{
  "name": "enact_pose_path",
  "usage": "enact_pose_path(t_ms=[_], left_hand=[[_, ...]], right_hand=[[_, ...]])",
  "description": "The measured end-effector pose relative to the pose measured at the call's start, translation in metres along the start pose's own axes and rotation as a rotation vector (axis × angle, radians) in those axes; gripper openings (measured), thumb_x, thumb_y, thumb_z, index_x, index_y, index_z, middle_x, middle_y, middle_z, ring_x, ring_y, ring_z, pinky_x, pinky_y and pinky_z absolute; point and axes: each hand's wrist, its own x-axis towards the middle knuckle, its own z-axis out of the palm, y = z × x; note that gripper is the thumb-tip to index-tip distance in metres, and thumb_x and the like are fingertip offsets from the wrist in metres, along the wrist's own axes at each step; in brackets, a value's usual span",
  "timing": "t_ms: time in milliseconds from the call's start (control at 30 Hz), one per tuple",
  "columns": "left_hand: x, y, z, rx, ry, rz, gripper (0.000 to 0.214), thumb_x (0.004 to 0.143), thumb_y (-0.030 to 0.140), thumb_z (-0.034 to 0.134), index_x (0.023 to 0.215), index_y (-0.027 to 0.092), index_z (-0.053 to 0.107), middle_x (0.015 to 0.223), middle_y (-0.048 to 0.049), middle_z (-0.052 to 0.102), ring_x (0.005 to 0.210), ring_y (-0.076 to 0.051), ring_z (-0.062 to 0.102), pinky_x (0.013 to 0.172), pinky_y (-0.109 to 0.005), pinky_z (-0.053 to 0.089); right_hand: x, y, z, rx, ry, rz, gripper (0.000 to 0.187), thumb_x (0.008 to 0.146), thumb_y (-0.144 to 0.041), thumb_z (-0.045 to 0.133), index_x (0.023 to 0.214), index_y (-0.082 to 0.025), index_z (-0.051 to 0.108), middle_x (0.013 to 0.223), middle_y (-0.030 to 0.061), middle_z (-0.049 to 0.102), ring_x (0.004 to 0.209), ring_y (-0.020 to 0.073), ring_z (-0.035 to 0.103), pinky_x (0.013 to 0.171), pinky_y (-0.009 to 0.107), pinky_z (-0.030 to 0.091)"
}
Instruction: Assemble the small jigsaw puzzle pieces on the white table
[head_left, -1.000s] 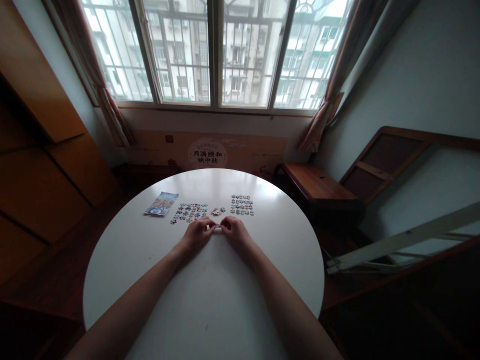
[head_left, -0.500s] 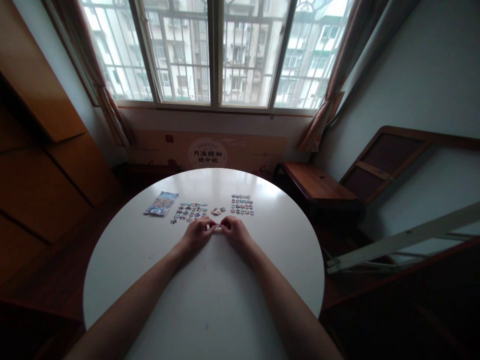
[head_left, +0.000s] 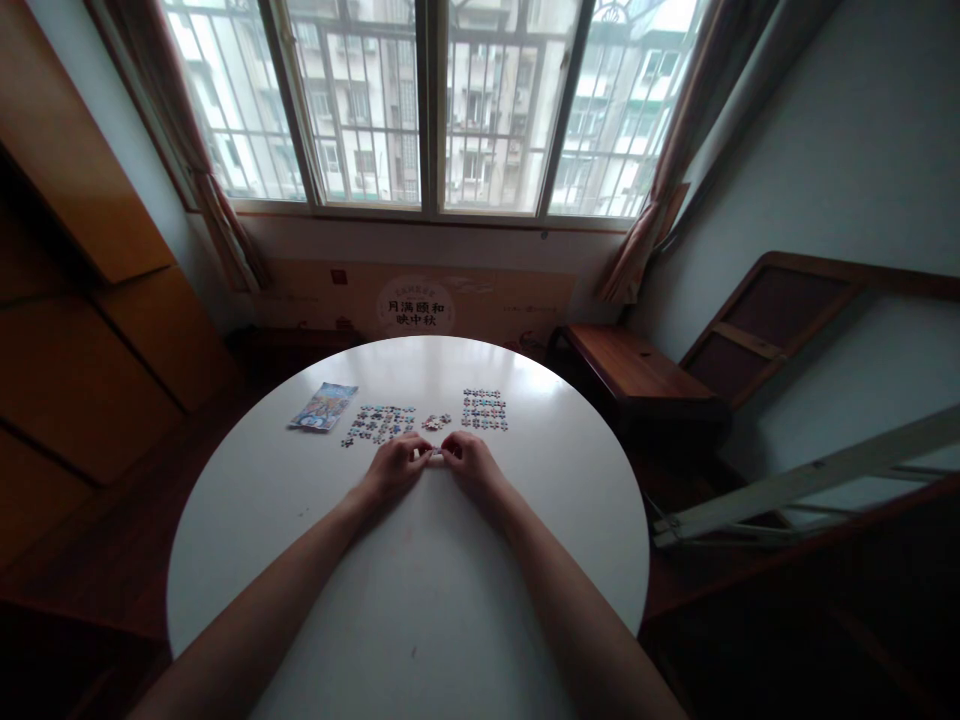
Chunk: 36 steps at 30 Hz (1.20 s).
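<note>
My left hand [head_left: 397, 465] and my right hand [head_left: 469, 463] meet over the middle of the round white table [head_left: 420, 590]. Their fingertips pinch a small jigsaw puzzle piece [head_left: 436, 451] from both sides; whether it is one piece or two joined ones is too small to tell. Just beyond the fingers lies a little heap of puzzle pieces [head_left: 435, 423]. Rows of loose pieces [head_left: 379, 423] spread to the left of the heap. A neater block of rows [head_left: 484, 410] sits to its right.
A colourful printed picture sheet or bag [head_left: 324, 408] lies at the table's left. Past the right edge stands a low wooden bench [head_left: 637, 365]. Orange-brown cabinets [head_left: 82, 370] line the left side, and a barred window [head_left: 435, 110] is ahead.
</note>
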Motion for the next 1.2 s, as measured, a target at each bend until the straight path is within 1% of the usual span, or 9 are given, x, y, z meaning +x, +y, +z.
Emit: enact_pose_path(t_ms=[833,1000,1200], left_hand=[[-0.0011,0.0023,-0.0016,-0.006,0.010,-0.013,0.015,0.082,0.025,0.055,0.082,0.019,0.069,0.079,-0.0014,0.064,0.063,-0.010,0.053,0.061,-0.021,0.039],[-0.0006,0.0034,-0.0026,-0.021,-0.002,-0.002,0.015,0.082,0.025,0.055,0.082,0.019,0.069,0.078,-0.0014,0.063,0.061,-0.010,0.052,0.060,-0.021,0.039],[-0.0002,0.0046,-0.0031,-0.022,-0.004,-0.022,0.014,0.081,0.024,0.056,0.083,0.018,0.069,0.078,-0.0015,0.064,0.061,-0.010,0.052,0.061,-0.021,0.039]], right_hand=[[0.0009,0.0000,0.0000,0.005,-0.007,0.019,0.006,0.075,-0.014,0.058,0.075,-0.015,0.063,0.070,0.0004,0.057,0.065,0.0109,0.049,0.062,0.021,0.038],[0.0002,0.0003,0.0003,0.008,-0.003,0.009,0.006,0.076,-0.013,0.057,0.076,-0.015,0.063,0.070,0.0001,0.057,0.065,0.0107,0.049,0.062,0.021,0.038],[-0.0005,-0.0003,-0.0001,0.010,-0.002,0.009,0.006,0.076,-0.014,0.058,0.076,-0.015,0.063,0.070,0.0002,0.057,0.064,0.0108,0.049,0.061,0.021,0.037]])
